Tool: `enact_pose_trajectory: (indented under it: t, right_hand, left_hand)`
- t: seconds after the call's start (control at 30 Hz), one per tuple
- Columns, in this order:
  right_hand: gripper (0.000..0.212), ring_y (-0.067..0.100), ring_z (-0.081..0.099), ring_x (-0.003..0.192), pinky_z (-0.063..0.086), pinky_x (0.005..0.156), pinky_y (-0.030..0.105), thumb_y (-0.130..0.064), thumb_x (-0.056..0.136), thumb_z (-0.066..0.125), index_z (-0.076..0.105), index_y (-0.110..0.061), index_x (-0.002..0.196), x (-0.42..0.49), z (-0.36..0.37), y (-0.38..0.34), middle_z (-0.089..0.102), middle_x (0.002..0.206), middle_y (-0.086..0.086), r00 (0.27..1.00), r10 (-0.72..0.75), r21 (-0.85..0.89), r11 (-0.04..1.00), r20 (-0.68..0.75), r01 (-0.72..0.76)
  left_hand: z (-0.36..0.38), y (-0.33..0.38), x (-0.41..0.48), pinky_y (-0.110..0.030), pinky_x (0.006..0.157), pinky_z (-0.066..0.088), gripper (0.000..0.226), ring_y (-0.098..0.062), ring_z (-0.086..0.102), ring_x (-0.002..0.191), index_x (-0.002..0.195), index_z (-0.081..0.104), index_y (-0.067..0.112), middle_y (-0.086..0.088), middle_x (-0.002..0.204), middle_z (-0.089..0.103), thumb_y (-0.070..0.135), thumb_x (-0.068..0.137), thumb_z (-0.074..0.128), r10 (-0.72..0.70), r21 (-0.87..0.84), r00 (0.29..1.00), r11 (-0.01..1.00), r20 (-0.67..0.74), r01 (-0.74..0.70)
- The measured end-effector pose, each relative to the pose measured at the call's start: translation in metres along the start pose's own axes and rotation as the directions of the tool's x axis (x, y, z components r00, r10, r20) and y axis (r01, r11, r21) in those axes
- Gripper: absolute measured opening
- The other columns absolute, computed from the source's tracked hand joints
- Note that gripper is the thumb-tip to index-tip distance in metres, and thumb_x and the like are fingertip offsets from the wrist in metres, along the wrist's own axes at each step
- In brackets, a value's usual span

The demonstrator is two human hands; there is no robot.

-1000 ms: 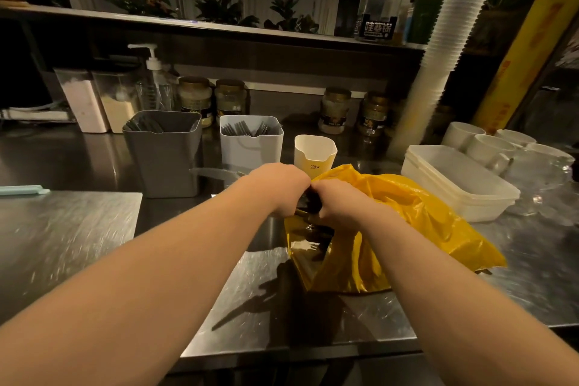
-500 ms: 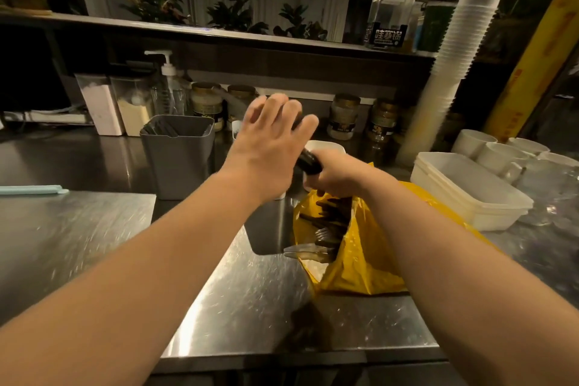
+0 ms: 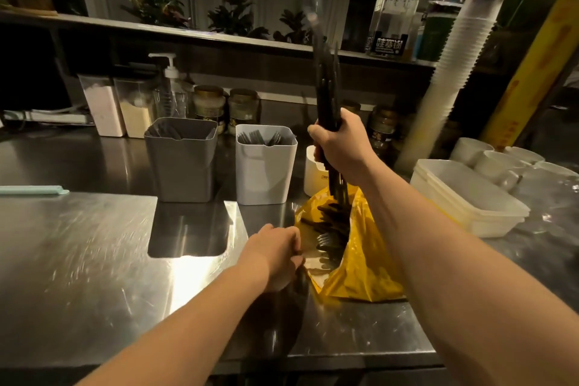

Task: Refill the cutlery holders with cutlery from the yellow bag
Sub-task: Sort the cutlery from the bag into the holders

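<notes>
- Cutlery bundle (image 3: 327, 88), dark and long-handled, stands nearly upright in the right hand (image 3: 343, 147), whose fingers wrap tightly round its middle. The tops are blurred, and the lower ends hang over the mouth of the yellow bag (image 3: 369, 260).
- Left hand (image 3: 275, 255) sits low at the near-left edge of the bag's mouth, fingers curled onto the plastic rim and gripping it.
- Yellow bag lies on the steel counter (image 3: 78, 244) near its front edge, with its mouth open toward the holders. More dark forks (image 3: 332, 240) show inside it.
- Grey holder (image 3: 181, 163) and white holder (image 3: 266, 166) stand upright side by side, just apart, behind and to the left of the bag. Each has dark cutlery showing at its rim.
- Small cream cup (image 3: 314, 174) stands just right of the white holder, partly hidden behind the right hand.
- White lidded tub (image 3: 463, 197) rests to the right of the bag, with a tall leaning stack of paper cups (image 3: 454, 66) behind it.
- Pump bottle (image 3: 170, 84) stands at the back of the counter, behind the grey holder.
</notes>
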State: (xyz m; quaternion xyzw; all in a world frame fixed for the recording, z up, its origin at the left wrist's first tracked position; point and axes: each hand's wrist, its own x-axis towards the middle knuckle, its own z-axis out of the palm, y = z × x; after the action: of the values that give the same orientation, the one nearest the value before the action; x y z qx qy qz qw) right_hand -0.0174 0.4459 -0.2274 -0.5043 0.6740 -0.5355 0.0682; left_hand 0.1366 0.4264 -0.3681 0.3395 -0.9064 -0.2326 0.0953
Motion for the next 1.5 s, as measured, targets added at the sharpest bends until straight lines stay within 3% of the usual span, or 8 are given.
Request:
enact_pose_trajectory:
  t: [0.13,0.27,0.37,0.47,0.73,0.9,1.33,1.5]
  right_hand:
    - [0.008,0.018,0.062,0.059,0.058,0.061,0.040,-0.011,0.094,0.065,0.059,-0.004,0.094,-0.005,-0.004,0.008,0.059,0.069,0.007,0.997,0.050,0.238,0.971,-0.052,-0.036]
    - [0.011,0.014,0.061,0.061,0.057,0.059,0.030,-0.009,0.094,0.063,0.060,0.000,0.100,-0.009,-0.008,0.013,0.057,0.075,0.007,0.991,0.110,0.394,0.917,-0.082,-0.069]
    - [0.012,0.017,0.062,0.063,0.058,0.062,0.032,-0.010,0.094,0.064,0.060,0.000,0.100,-0.008,-0.009,0.012,0.058,0.075,0.007,0.993,0.073,0.378,0.925,-0.090,-0.033]
    - [0.008,0.016,0.064,0.062,0.059,0.063,0.034,-0.011,0.095,0.064,0.060,-0.004,0.098,-0.013,-0.003,0.011,0.060,0.072,0.005,0.998,0.018,0.294,0.956,-0.067,0.002]
    - [0.009,0.020,0.066,0.065,0.060,0.063,0.037,-0.014,0.095,0.066,0.063,-0.008,0.091,-0.035,0.010,0.027,0.062,0.071,0.008,0.994,0.032,0.248,0.969,-0.105,-0.005]
    - [0.008,0.018,0.065,0.072,0.061,0.068,0.037,-0.017,0.093,0.069,0.062,-0.015,0.090,-0.040,0.012,0.033,0.062,0.075,0.003,0.985,0.107,0.328,0.943,-0.133,-0.058]
    - [0.019,0.001,0.063,0.063,0.049,0.057,0.012,-0.035,0.094,0.064,0.061,-0.021,0.082,-0.047,0.026,0.036,0.063,0.074,-0.005,0.970,0.161,0.398,0.914,-0.184,-0.076]
    - [0.034,0.012,0.066,0.074,0.055,0.064,0.020,-0.044,0.092,0.064,0.064,-0.010,0.095,-0.048,0.006,0.053,0.065,0.081,0.003,0.917,0.324,0.570,0.809,-0.233,-0.141]
  left_hand:
    - [-0.012,-0.011,-0.002,-0.032,0.086,0.056,0.010,-0.016,0.066,0.093,0.094,0.063,0.025,0.004,0.094,0.069,0.024,0.091,0.073,-0.113,-0.524,0.992,0.849,-0.048,0.072]
    - [-0.026,-0.017,-0.004,-0.043,0.092,0.059,0.011,-0.027,0.071,0.101,0.106,0.069,0.015,-0.007,0.102,0.074,0.016,0.095,0.067,-0.263,-0.880,0.961,0.472,-0.081,0.055]
    - [-0.037,-0.006,0.001,-0.050,0.096,0.056,0.013,-0.028,0.073,0.102,0.112,0.060,0.009,-0.011,0.106,0.076,0.013,0.103,0.052,-0.324,-0.991,0.942,0.122,-0.089,-0.052]
    - [-0.049,0.010,0.011,-0.052,0.092,0.057,0.013,-0.028,0.074,0.100,0.116,0.052,0.016,-0.010,0.105,0.076,0.017,0.108,0.043,-0.330,-0.984,0.933,-0.053,-0.141,-0.167]
    - [-0.031,0.055,0.037,-0.047,0.094,0.057,0.014,-0.032,0.064,0.098,0.112,0.054,0.025,-0.010,0.097,0.063,0.022,0.109,0.041,-0.306,-0.971,0.923,0.112,-0.234,-0.210]
    - [-0.015,0.067,0.041,-0.021,0.068,0.055,0.019,-0.018,0.065,0.101,0.105,0.052,0.031,-0.001,0.109,0.065,0.021,0.110,0.036,-0.224,-0.958,0.939,0.176,-0.262,-0.226]
    - [0.004,0.087,0.054,-0.035,0.086,0.055,0.016,-0.019,0.063,0.097,0.108,0.044,0.027,0.001,0.101,0.060,0.034,0.111,0.029,-0.383,-0.910,0.839,0.308,-0.387,-0.279]
    - [0.025,0.092,0.044,-0.043,0.098,0.055,0.032,-0.010,0.063,0.112,0.130,0.045,0.042,0.008,0.122,0.063,0.055,0.103,0.033,-0.160,-0.875,0.911,0.382,-0.380,-0.298]
